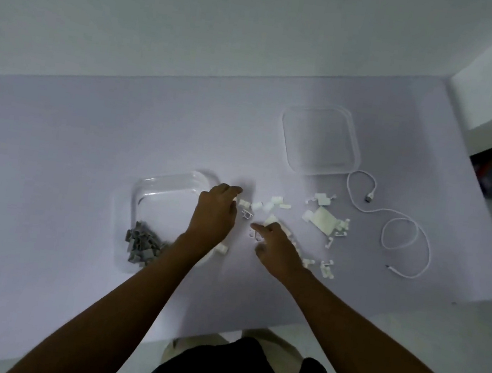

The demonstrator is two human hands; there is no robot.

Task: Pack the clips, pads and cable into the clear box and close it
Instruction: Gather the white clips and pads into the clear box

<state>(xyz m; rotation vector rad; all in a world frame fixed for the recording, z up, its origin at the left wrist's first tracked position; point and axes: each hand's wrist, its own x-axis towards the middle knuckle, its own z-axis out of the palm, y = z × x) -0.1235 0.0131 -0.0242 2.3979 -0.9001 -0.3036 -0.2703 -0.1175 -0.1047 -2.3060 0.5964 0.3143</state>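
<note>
A: Box first?
B: Clear box (155, 196), open, left of centre on the bench (56, 145). Grey clips (141, 246) heaped in its near-left corner.
A: Left hand?
B: Left hand (214, 213) reaches over the box's right edge, fingers (231, 190) curled down onto small white clips (249, 208) just beside the box. Gripping one? Cannot tell.
A: Right hand?
B: Right hand (277, 251) flat-ish on the bench, index finger out toward the white pieces, other fingers loosely curled, nothing clearly held. It covers part of the scatter.
A: Further right?
B: White pads (324, 221) with more clips around them, then the white cable (405, 226) looped loose. Clear lid (321, 141) lies flat behind, apart from the box.
</note>
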